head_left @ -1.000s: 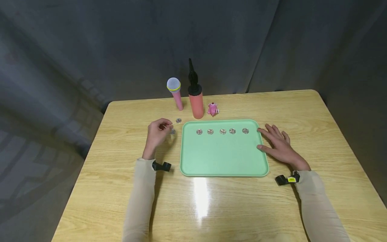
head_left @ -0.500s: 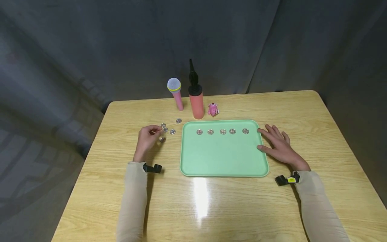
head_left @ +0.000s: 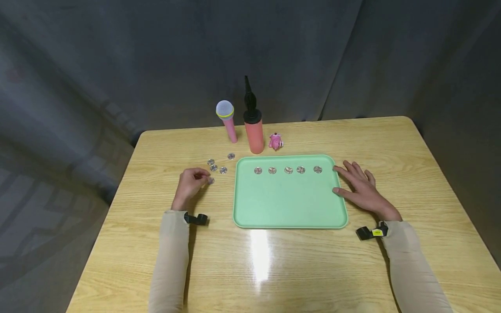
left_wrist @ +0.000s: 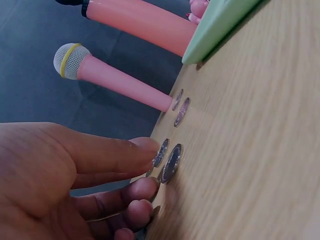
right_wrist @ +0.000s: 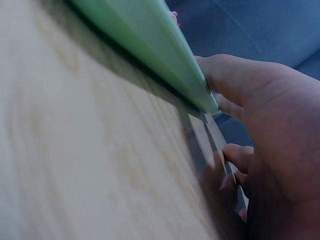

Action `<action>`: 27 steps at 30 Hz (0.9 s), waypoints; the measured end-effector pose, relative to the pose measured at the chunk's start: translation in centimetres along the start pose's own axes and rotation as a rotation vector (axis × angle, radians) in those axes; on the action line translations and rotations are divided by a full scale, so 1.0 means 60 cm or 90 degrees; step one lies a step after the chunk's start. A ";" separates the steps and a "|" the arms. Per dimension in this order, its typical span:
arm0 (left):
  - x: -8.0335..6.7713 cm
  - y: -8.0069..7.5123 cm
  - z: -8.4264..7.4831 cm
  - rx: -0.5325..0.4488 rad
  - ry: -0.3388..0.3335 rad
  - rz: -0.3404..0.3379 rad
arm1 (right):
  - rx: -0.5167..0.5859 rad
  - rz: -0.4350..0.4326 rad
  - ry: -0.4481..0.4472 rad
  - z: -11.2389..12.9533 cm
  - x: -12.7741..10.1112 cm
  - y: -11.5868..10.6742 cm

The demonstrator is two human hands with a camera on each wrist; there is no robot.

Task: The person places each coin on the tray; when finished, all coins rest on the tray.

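Observation:
My left hand [head_left: 192, 183] is at the left of the tray, its thumb and fingertips at the near edge of a silver coin [left_wrist: 171, 164] lying on the table. I see no coin pinched between them; whether they touch it is hard to tell. Several more coins [head_left: 223, 170] lie just beyond, left of the green tray [head_left: 289, 204]. Inside the tray, a row of several coins [head_left: 288, 170] runs along the far side. My right hand [head_left: 362, 189] rests at the tray's right rim, thumb and index finger touching it, fingers spread.
Behind the tray a pink toy microphone [head_left: 231, 130] and a coral hand pump [head_left: 255, 137] with a black nozzle stand upright. Beside them is a small pink figurine [head_left: 275, 141]. A dark curtain [head_left: 274, 56] hangs behind the wooden table [head_left: 305, 269].
My left hand has drawn back leftward and toward me, from the farther coins to the nearest one. More loose coins now show. The right hand and tray stay still.

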State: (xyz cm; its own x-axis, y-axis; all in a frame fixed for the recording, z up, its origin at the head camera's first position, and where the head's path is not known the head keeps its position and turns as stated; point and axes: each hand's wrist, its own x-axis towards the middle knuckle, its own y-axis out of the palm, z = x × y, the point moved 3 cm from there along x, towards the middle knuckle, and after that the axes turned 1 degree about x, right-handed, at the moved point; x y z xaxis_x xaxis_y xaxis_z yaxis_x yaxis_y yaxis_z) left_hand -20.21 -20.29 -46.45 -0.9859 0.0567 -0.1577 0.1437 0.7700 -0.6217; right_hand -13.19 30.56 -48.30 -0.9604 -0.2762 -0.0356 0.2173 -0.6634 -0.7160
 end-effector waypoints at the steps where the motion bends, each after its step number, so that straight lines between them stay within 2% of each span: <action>1: 0.000 0.000 0.000 0.005 0.000 0.001 | 0.001 0.001 -0.001 0.000 0.000 0.001; 6: 0.001 0.003 0.003 0.022 0.001 0.002 | 0.003 0.002 -0.003 0.001 0.001 0.002; 14: 0.001 0.010 0.000 0.063 0.041 -0.027 | -0.001 0.004 0.000 0.003 0.002 0.000; 27: 0.002 0.019 -0.003 0.137 0.039 -0.032 | 0.000 0.004 0.012 0.000 -0.001 -0.001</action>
State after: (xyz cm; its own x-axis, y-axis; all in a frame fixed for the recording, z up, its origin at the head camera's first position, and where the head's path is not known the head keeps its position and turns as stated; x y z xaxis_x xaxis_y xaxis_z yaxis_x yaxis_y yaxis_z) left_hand -20.18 -19.31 -47.02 -0.9947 0.0647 -0.0796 0.1026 0.6201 -0.7778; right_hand -13.16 30.60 -48.25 -0.9621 -0.2675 -0.0527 0.2231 -0.6615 -0.7160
